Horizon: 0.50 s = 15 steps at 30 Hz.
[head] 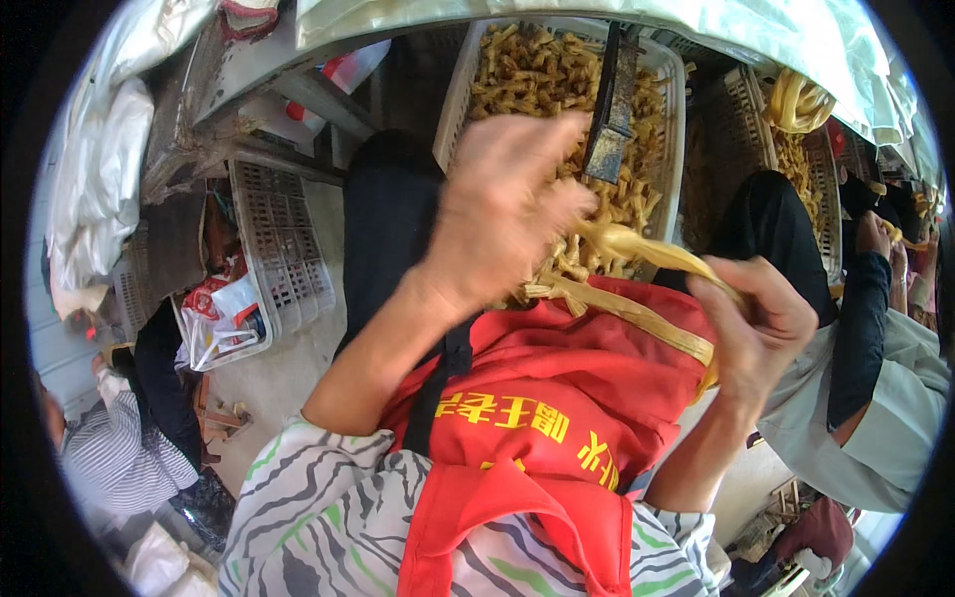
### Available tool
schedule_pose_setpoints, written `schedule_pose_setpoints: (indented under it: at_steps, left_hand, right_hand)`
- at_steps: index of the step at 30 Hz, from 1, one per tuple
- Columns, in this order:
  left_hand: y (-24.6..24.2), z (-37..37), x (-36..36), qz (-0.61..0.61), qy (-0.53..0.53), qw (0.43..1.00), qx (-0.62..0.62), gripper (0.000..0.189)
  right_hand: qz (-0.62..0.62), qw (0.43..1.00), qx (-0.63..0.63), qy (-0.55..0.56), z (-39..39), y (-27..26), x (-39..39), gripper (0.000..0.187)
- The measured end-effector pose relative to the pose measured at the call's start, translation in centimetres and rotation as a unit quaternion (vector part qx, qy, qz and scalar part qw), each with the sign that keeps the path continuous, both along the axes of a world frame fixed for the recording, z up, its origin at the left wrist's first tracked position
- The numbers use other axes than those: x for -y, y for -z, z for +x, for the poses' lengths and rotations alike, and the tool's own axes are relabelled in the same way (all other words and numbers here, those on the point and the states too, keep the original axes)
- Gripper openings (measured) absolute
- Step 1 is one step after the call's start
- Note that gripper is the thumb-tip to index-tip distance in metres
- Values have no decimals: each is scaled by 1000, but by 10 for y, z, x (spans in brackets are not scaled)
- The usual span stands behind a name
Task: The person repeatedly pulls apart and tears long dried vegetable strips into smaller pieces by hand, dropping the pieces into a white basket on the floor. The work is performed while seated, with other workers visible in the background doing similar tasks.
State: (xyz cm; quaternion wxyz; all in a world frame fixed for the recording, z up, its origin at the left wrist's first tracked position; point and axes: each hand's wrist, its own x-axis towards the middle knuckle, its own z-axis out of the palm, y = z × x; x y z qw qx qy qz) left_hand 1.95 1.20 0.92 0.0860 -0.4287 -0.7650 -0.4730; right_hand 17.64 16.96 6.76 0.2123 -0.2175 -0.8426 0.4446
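My right hand (753, 321) pinches a pale yellow, flat pliable strip (671, 257) between thumb and fingers. A further length of strip loops below it over the red apron (552, 373). My left hand (507, 209), blurred, is at the strip's other end; whether its fingers grip the strip cannot be told. Beyond it, a dark metal bar (608, 142) juts over a white plastic crate (675, 149), full of short knotted yellow pieces (537, 71). More such pieces lie at the apron's upper edge, under the strip.
A table covered in plastic sheeting (597, 22) arches across the top. At left stands an open-mesh crate (280, 254) with plastic bags. A co-worker's dark sleeve (858, 336) and another crate of yellow pieces (802, 172) are at right; a person in stripes (127, 455) is at lower left.
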Motion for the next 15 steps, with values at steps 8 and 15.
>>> schedule_pose_setpoints:
  at_steps: [8,15]
  left_hand:
    - [-40,25,-21,271,353,667,598,29]
    - [-29,9,-29,58,185,979,-68,18]
  right_hand:
    - [-286,956,-2,72,-14,2,7,29]
    - [-428,901,3,-75,-22,11,21,18]
